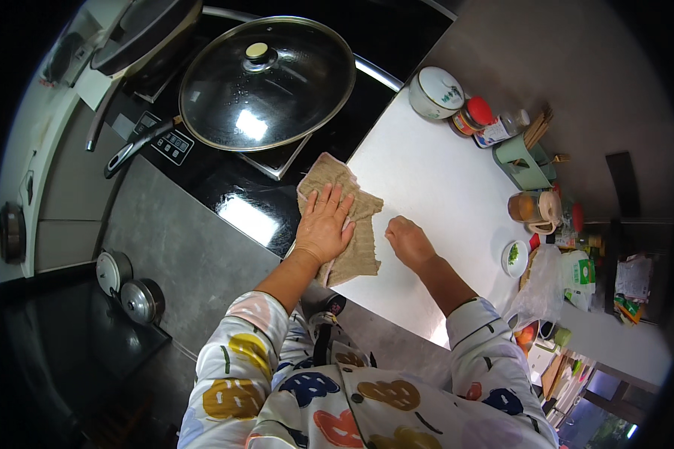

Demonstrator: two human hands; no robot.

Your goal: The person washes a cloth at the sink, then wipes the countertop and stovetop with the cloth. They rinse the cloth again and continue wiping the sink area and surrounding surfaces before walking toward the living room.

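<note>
My left hand (324, 227) lies flat on a brown cloth (362, 241) with a pale edge, its fingers slightly spread. The cloth is crumpled and straddles the seam between the black glass cooktop (348, 137) and the white countertop (443, 179). Just right of the cloth, my right hand (409, 241) is curled into a loose fist over the countertop, with nothing visible in it. Beyond my left hand, a frying pan under a domed glass lid (269, 92) sits on the cooktop. Its handle (140, 149) points left, and droplets dot the lid.
Along the wall at right stand a lidded bowl (437, 92), a red-capped jar (472, 117), a green utensil holder (522, 160), a pitcher (536, 206) and a small bowl of chopped greens (514, 258). Another pan (146, 39) is at upper left. Two lidded pots (142, 301) stand lower left.
</note>
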